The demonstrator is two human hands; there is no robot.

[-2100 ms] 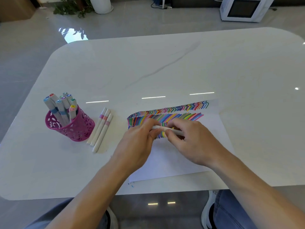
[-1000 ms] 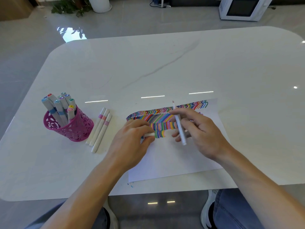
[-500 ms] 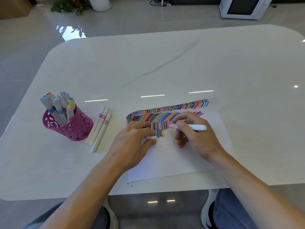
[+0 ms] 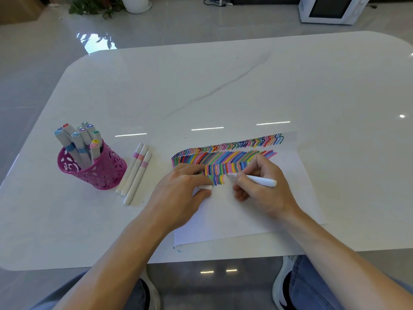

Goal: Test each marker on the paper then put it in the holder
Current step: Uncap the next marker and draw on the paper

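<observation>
One white marker (image 4: 257,180) touching its tip to the paper (image 4: 257,220) below the coloured strokes, right hand (image 4: 268,189) gripping its barrel, left hand (image 4: 178,195) pinching one white cap (image 4: 205,187), three capped markers (image 4: 136,173) lying just right of one pink holder (image 4: 105,175), roughly ten standing markers (image 4: 78,146) leaning inside.

Microwave (image 4: 330,8), potted plant (image 4: 98,5) on floor (image 4: 201,21)

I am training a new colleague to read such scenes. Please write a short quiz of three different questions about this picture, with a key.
1. True or false: the right hand grips a white marker with its tip at the coloured strokes on the paper.
2. How many loose markers lie on the table beside the pink holder?
3. What does the left hand pinch? A) a white cap B) an eraser C) nothing
Key: 1 true; 2 three; 3 A.
</observation>
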